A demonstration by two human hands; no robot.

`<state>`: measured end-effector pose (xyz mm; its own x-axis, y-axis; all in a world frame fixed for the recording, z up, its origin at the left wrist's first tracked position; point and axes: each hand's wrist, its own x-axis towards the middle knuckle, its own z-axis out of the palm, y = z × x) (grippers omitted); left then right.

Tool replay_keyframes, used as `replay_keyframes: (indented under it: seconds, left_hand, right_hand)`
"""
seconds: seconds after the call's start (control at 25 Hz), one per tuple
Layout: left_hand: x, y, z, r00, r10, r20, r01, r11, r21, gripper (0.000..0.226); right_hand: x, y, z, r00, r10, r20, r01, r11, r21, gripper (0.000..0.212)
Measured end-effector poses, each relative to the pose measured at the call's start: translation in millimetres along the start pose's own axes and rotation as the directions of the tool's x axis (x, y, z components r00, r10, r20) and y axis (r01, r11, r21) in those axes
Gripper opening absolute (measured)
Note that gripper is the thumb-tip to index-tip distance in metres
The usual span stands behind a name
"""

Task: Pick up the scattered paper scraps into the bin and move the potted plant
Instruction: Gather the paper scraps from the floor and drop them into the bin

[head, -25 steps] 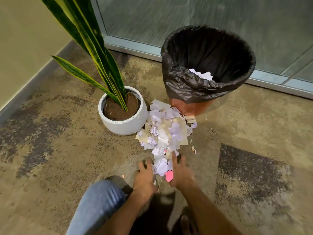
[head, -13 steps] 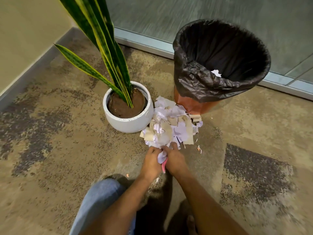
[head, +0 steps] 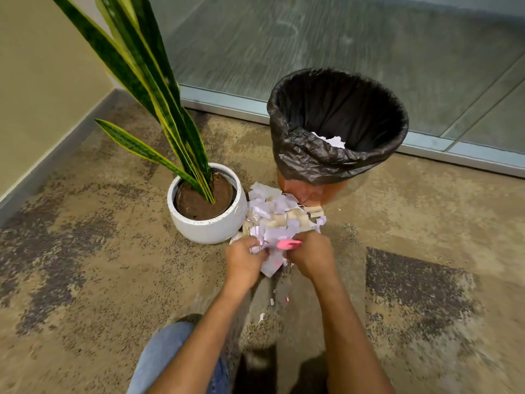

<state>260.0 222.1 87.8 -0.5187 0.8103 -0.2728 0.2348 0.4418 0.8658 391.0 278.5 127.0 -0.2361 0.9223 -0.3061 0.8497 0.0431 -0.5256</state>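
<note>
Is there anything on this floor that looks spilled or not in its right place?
Yes. A heap of paper scraps lies spilled on the carpet between the white plant pot and the bin, with small bits nearer the person. Both hands, left hand and right hand, grip scraps at its near edge.

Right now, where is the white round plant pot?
The white round plant pot stands on the carpet left of the paper scrap pile, with the black-lined bin beyond the pile.

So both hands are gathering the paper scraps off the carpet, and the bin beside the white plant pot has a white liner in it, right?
Not quite: the head view shows the bin lined with a black bag, not a white one. The rest holds: the left hand and right hand gather paper scraps beside the white plant pot.
</note>
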Motion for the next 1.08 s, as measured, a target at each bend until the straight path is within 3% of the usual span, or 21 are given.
replay_keyframes:
  seconds: [0.16, 0.24, 0.36, 0.48, 0.6, 0.68, 0.76, 0.84, 0.92, 1.0, 1.08]
  left_hand:
    - [10.9, 90.8, -27.9, 0.986, 0.151, -0.067, -0.154, 0.987, -0.043, 0.011]
    - [22.4, 141.2, -34.0, 0.956, 0.282, -0.085, -0.285, 0.958, -0.026, 0.012]
    - [48.5, 210.7, -26.9, 0.896, 0.437, -0.072, -0.437, 0.899, 0.028, 0.009]
    - [79.5, 256.1, -11.8, 0.842, 0.54, 0.007, -0.521, 0.808, 0.275, 0.014]
    - [99.4, 263.5, -4.5, 0.796, 0.578, 0.18, -0.593, 0.687, 0.419, 0.042]
    - [98.0, 250.4, -5.5, 0.74, 0.633, 0.229, -0.661, 0.62, 0.423, 0.059]
    - [86.5, 223.6, -8.8, 0.672, 0.726, 0.143, -0.724, 0.606, 0.33, 0.061]
    - [69.5, 180.0, -10.9, 0.631, 0.772, -0.075, -0.751, 0.633, 0.188, 0.047]
    - [47.8, 124.4, -9.0, 0.669, 0.696, -0.261, -0.695, 0.71, 0.11, 0.033]
    - [28.4, 66.7, -2.6, 0.795, 0.508, -0.333, -0.532, 0.847, 0.022, 0.028]
    - [17.6, 13.7, 3.5, 0.9, 0.284, -0.33, -0.309, 0.951, -0.024, 0.031]
  right_hand:
    - [-7.6, -30.4, -103.9, 0.986, -0.003, -0.169, 0.052, 0.958, 0.281, 0.007]
    - [2.8, -43.6, -144.9, 0.933, -0.004, -0.359, 0.149, 0.913, 0.38, 0.006]
    - [37.6, -63.0, -176.3, 0.799, -0.045, -0.6, 0.186, 0.967, 0.175, 0.013]
    - [73.1, -75.7, -182.2, 0.829, -0.09, -0.552, 0.115, 0.993, 0.012, 0.016]
    - [85.6, -72.6, -178.9, 0.882, -0.103, -0.459, 0.101, 0.994, -0.03, 0.046]
    - [80.3, -70.1, -174.8, 0.859, -0.129, -0.495, 0.137, 0.99, -0.02, 0.059]
    - [69.4, -67.8, -168.3, 0.788, -0.116, -0.605, 0.195, 0.979, 0.066, 0.058]
    - [53.7, -63.6, -153.7, 0.729, -0.005, -0.685, 0.289, 0.909, 0.301, 0.041]
    - [30.9, -56.1, -125.2, 0.758, 0.119, -0.641, 0.38, 0.719, 0.582, 0.018]
    - [14.4, -47.1, -87.1, 0.847, 0.179, -0.501, 0.328, 0.566, 0.756, 0.009]
    - [18.0, -35.9, -44.2, 0.92, 0.183, -0.347, 0.178, 0.592, 0.786, 0.013]
